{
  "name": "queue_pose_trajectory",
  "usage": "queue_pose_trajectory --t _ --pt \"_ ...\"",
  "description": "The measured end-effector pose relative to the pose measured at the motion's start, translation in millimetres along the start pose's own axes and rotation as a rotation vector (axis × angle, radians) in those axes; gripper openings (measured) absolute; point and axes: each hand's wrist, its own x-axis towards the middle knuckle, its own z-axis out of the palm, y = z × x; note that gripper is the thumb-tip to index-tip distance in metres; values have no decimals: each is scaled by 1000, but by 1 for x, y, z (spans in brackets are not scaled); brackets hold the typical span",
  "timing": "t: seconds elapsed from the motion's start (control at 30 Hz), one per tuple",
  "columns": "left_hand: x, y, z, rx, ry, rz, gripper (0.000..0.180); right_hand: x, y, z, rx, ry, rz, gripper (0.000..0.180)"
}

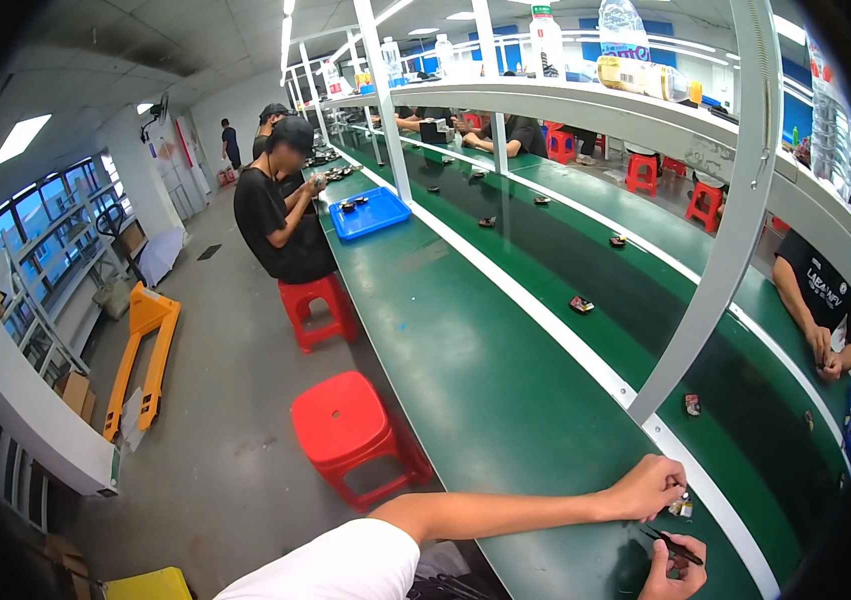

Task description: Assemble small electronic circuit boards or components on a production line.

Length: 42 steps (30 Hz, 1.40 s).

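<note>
My left hand (654,488) reaches across the green bench from the lower left, its fingers bent and pinched together. Right under its fingertips is a small white, gold and dark assembly (683,506), too small to make out in detail. Whatever lies between those fingertips is hidden. Nearer the lower edge, my right hand (674,577) grips a pair of black tweezers (684,548). The thin tips of the tweezers point left and up, just below my left wrist, apart from the small assembly.
Beyond a white rail, a dark green conveyor belt (636,330) carries several small devices (582,304). A metal post (711,300) rises close by. Along the bench sit a blue tray (371,213) and a person in black (271,215). A red stool (344,415) stands to my left.
</note>
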Motion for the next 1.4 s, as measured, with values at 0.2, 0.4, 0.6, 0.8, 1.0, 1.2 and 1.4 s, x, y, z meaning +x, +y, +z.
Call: queue_pose_trajectory --t 0.2,0.4,0.6,0.8,1.0,1.2,1.4 --pt "-16 -6 -6 -17 -2 -113 18 -1 1 -4 29 -35 102 16" --pt "-21 -2 -3 -45 -3 -143 17 2 4 -8 173 35 221 17" --pt "-22 -3 13 -172 -13 -148 18 5 -2 -13 418 140 398 20" --pt "-27 2 -4 -125 47 -230 19 14 4 -4 499 124 312 20" --pt "-28 2 8 -149 -6 -156 19 13 14 -15 411 159 271 17" --pt "-33 4 15 -60 8 -83 18 12 18 -17 260 148 187 15" --pt "-34 5 14 -4 -20 -53 19 11 25 -15 98 136 107 17"
